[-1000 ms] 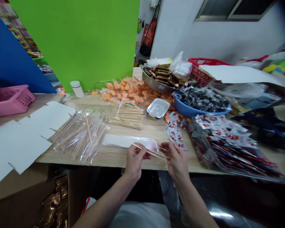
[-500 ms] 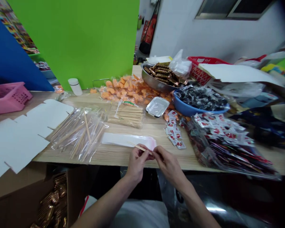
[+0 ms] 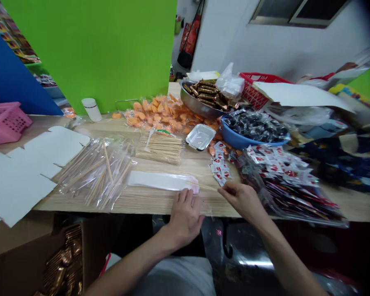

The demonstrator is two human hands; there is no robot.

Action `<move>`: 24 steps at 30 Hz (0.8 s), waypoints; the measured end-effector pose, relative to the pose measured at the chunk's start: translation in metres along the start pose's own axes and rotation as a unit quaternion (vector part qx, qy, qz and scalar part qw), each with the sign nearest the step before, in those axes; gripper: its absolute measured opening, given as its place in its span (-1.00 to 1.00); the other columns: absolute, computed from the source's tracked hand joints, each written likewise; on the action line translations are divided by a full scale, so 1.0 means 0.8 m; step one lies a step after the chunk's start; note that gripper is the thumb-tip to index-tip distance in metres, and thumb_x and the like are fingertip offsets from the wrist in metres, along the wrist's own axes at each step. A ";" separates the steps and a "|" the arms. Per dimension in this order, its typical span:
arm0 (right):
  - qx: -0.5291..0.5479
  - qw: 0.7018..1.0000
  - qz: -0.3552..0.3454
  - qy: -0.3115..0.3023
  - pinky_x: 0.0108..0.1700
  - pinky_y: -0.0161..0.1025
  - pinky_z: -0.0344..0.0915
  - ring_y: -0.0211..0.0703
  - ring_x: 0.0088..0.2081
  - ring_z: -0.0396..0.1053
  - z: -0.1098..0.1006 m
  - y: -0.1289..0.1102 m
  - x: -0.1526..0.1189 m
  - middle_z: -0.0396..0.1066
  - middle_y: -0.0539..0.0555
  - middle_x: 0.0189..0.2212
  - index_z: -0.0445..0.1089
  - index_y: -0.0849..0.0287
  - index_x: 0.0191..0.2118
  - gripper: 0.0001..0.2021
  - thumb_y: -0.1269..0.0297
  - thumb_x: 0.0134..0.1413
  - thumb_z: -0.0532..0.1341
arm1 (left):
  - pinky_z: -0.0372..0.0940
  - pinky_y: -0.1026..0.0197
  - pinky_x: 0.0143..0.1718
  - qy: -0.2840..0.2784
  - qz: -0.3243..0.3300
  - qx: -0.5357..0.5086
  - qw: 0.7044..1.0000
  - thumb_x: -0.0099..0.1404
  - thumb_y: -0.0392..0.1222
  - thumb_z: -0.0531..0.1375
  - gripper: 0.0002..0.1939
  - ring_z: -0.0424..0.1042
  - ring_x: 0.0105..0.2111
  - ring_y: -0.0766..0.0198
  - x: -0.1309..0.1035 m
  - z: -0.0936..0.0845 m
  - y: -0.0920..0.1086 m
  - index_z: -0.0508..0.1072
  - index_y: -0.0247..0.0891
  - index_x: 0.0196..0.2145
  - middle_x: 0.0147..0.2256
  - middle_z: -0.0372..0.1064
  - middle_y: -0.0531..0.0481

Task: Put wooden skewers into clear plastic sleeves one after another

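Note:
My right hand [image 3: 241, 200] pinches thin bamboo skewers [image 3: 207, 187] by one end; whether one or more, I cannot tell. They lie almost level, their other end over the right end of a stack of long clear plastic sleeves [image 3: 157, 181]. My left hand [image 3: 186, 216] lies palm down at the table's front edge, its fingertips on the near edge of that stack. Behind the sleeves is a bundle of bare skewers [image 3: 163, 148] in a clear bag. Left of them, clear sleeves with sticks inside [image 3: 95, 172] lie in a loose pile.
Behind are orange wrapped pieces [image 3: 157, 113], a foil tray [image 3: 201, 137] and a metal bowl of brown-wrapped bars [image 3: 200, 105]. Right are a blue basin of black packets [image 3: 249, 139], small white-red sachets [image 3: 220, 164] and a tray of dark packets [image 3: 305, 201]. A box [image 3: 86, 250] stands below left.
My hands have parted. The right has drawn away to the right with the skewers, which both hands held before. The left has let go and turned palm down by the sleeves.

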State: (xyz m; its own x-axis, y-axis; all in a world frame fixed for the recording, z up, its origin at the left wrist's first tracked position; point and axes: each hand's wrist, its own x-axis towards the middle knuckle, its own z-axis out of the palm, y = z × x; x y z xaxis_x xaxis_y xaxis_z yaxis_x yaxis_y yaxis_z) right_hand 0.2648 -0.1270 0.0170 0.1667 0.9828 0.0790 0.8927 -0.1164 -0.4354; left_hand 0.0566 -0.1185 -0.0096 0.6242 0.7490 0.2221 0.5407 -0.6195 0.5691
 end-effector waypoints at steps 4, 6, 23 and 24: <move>-0.064 0.998 -0.003 -0.007 -0.51 -0.29 -0.01 -0.22 -0.61 0.19 -0.014 0.016 0.006 0.31 0.03 -0.68 0.27 0.13 -0.64 -0.70 0.11 -0.01 0.11 | -0.09 -0.14 0.13 -0.051 0.053 0.128 0.989 0.18 -0.10 0.14 -0.42 0.02 0.16 -0.12 0.003 0.011 -0.006 0.16 -0.44 0.10 0.13 0.10 -0.40; -0.062 0.998 0.002 -0.025 -0.52 -0.29 -0.01 -0.22 -0.60 0.20 -0.017 0.020 0.007 0.31 0.02 -0.68 0.27 0.12 -0.64 -0.71 0.10 -0.02 0.12 | -0.12 -0.15 0.14 -0.054 0.058 0.142 0.987 0.18 -0.08 0.13 -0.41 0.02 0.16 -0.13 0.002 0.015 -0.009 0.15 -0.43 0.10 0.13 0.09 -0.41; 0.115 0.990 -0.047 -0.066 -0.42 -0.31 0.16 -0.20 -0.52 0.32 0.059 -0.064 0.043 0.41 0.01 -0.56 0.40 0.16 -0.10 -0.67 0.17 0.04 0.11 | -0.16 -0.19 0.15 -0.051 0.085 0.124 0.987 0.20 -0.11 0.10 -0.43 -0.04 0.18 -0.14 0.002 0.013 -0.007 0.18 -0.50 0.09 0.12 0.12 -0.41; 0.109 0.990 -0.050 -0.071 -0.41 -0.31 0.16 -0.19 -0.50 0.33 0.061 -0.070 0.045 0.43 0.03 -0.53 0.42 0.16 -0.12 -0.69 0.18 0.04 0.11 | -0.15 -0.16 0.15 -0.042 0.086 0.105 0.990 0.19 -0.10 0.12 -0.45 0.00 0.17 -0.11 0.001 0.009 -0.008 0.21 -0.46 0.07 0.10 0.17 -0.36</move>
State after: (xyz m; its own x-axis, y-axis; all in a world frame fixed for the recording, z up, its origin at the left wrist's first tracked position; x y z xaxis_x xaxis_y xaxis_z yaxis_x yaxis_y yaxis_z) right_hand 0.2003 -0.0784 0.0001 0.0067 0.9999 0.0115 0.7875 0.0019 -0.6163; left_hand 0.0576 -0.1158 -0.0185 0.7573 0.6111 0.2304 0.5215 -0.7782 0.3498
